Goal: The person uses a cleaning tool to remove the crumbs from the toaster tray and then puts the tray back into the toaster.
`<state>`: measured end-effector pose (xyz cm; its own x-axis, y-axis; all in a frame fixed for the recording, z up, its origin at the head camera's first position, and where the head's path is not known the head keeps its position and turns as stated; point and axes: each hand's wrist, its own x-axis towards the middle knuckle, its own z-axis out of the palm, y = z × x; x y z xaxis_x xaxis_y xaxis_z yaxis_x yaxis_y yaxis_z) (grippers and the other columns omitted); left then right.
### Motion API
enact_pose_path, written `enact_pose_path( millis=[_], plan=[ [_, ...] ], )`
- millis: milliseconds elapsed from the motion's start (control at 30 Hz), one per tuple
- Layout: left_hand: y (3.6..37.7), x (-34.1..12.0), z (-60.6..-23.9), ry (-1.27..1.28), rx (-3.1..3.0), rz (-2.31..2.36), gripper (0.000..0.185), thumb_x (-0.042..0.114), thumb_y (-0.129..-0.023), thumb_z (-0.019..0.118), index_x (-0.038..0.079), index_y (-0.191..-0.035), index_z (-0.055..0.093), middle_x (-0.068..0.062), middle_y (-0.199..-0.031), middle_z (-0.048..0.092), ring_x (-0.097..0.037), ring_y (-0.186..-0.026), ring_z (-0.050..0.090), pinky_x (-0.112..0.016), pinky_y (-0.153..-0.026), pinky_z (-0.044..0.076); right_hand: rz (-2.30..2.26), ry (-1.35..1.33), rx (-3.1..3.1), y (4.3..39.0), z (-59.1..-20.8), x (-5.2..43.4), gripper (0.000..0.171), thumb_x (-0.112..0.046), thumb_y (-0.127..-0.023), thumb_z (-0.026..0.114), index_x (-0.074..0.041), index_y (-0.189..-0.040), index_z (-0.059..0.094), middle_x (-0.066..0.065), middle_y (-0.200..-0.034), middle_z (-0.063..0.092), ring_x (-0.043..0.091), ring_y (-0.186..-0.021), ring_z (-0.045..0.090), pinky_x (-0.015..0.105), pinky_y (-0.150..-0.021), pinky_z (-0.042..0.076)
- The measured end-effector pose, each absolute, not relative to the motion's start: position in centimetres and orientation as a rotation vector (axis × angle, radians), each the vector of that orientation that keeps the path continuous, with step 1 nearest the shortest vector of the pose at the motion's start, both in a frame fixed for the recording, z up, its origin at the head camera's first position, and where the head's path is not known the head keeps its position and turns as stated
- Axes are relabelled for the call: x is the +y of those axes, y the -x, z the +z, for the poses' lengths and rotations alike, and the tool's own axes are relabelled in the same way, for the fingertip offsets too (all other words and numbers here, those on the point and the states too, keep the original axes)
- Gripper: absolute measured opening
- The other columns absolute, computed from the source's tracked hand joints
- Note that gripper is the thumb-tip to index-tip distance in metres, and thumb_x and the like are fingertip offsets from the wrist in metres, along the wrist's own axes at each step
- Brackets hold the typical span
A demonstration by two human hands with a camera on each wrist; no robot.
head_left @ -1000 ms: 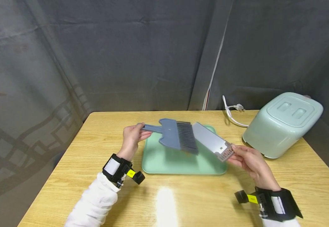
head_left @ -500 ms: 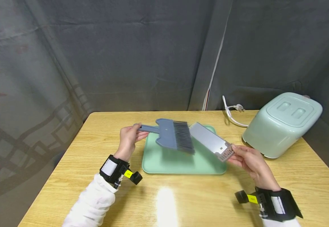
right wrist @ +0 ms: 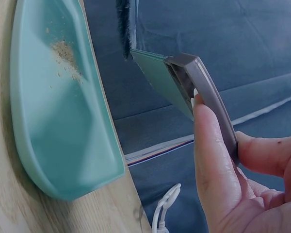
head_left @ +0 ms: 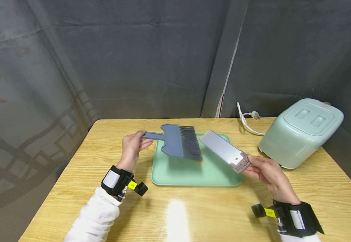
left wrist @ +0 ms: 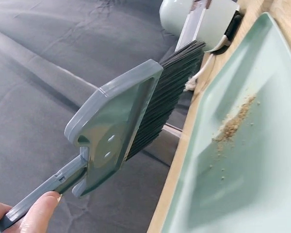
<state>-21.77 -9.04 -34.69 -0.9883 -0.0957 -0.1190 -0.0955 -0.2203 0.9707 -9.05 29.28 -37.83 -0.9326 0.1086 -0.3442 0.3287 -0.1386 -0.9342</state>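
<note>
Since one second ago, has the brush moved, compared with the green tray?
Yes. The brush in the left hand has shifted left, away from the flat metal tray, while the green tray stayed put.

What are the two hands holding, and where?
Left hand grips the brush by its handle; right hand pinches the crumb tray at its grey end.

Brush [head_left: 178,141] drawn left, off crumb tray [head_left: 223,150]; left hand [head_left: 132,147] shifted left
</note>
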Motion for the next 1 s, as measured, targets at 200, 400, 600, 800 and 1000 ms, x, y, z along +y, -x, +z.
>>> enact_pose_path(
  millis=[200,400,600,800,1000],
  plan=[
    [22.0,-9.0,-33.9,-0.239,-1.912,-2.457,0.023,0.007,-0.104,0.052,-0.014,-0.107,0.061,-0.002,-0.07,0.072,-0.01,-0.065,0.074,-0.024,-0.073,0.064,-2.202,-0.527,1.953,9.0,-37.7,29.3,0.043,-0.012,-0.109,0.046,0.015,-0.14,0.033,-0.003,-0.09,0.068,0.008,-0.081,0.071,0.025,-0.081,0.064],
    [21.9,-7.9,-33.3,-0.206,-1.855,-2.484,0.023,0.005,-0.104,0.053,-0.016,-0.107,0.061,-0.003,-0.07,0.071,-0.009,-0.063,0.074,-0.023,-0.071,0.064,-2.196,-0.482,1.982,9.1,-37.9,28.9,0.047,-0.009,-0.109,0.045,0.019,-0.142,0.029,-0.003,-0.089,0.069,0.008,-0.08,0.072,0.024,-0.08,0.064],
    [21.7,-5.8,-33.0,-0.151,-1.833,-2.505,0.025,0.004,-0.103,0.054,-0.019,-0.105,0.063,-0.006,-0.072,0.071,-0.01,-0.061,0.073,-0.023,-0.067,0.065,-2.206,-0.479,1.964,9.3,-37.9,28.6,0.046,-0.01,-0.109,0.046,0.019,-0.141,0.031,-0.002,-0.088,0.07,0.008,-0.08,0.072,0.025,-0.08,0.064],
    [21.3,-3.7,-32.9,-0.118,-1.85,-2.54,0.025,0.003,-0.103,0.054,-0.021,-0.107,0.062,-0.01,-0.075,0.071,-0.01,-0.06,0.072,-0.024,-0.065,0.065,-2.208,-0.479,1.951,9.5,-37.8,28.2,0.045,-0.01,-0.109,0.047,0.019,-0.14,0.032,0.0,-0.088,0.069,0.008,-0.079,0.071,0.024,-0.08,0.064],
    [21.2,-2.7,-33.3,-0.143,-1.83,-2.574,0.024,-0.001,-0.1,0.053,-0.022,-0.105,0.062,-0.01,-0.07,0.07,-0.01,-0.055,0.07,-0.024,-0.062,0.065,-2.218,-0.45,1.954,9.6,-37.7,27.9,0.046,-0.009,-0.109,0.046,0.021,-0.14,0.031,-0.001,-0.088,0.07,0.008,-0.08,0.072,0.023,-0.079,0.064]
  ],
)
